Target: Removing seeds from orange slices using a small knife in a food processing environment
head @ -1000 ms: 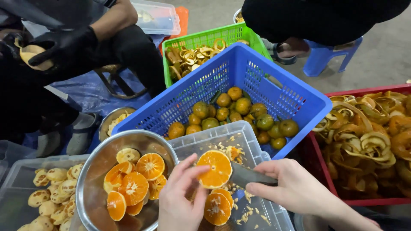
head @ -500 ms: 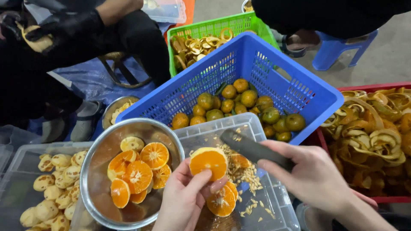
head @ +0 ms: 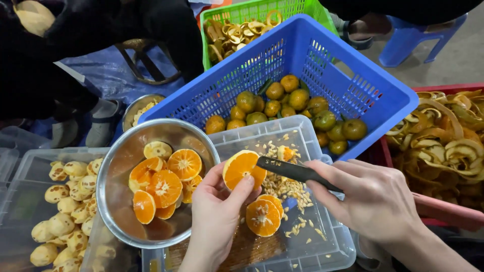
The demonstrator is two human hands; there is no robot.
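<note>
My left hand [head: 217,214] grips an orange half [head: 243,167], cut face up, over a clear plastic tub [head: 322,242]. My right hand [head: 375,199] holds a dark knife [head: 290,170] whose tip touches the half's edge. Another cut half [head: 263,216] lies in the tub among scattered seeds [head: 282,189]. A steel bowl [head: 121,221] to the left holds several cut halves [head: 164,186].
A blue basket [head: 363,85] behind holds whole green-orange fruit [head: 282,103]. A green basket [head: 237,20] and a red crate [head: 443,146] hold peels. A clear tub [head: 20,201] at left holds peeled fruit [head: 65,206]. Another person in dark clothes sits at the top left.
My left hand has lifted the orange half and turned its cut face up. The knife has swung in from the right so its tip meets the half.
</note>
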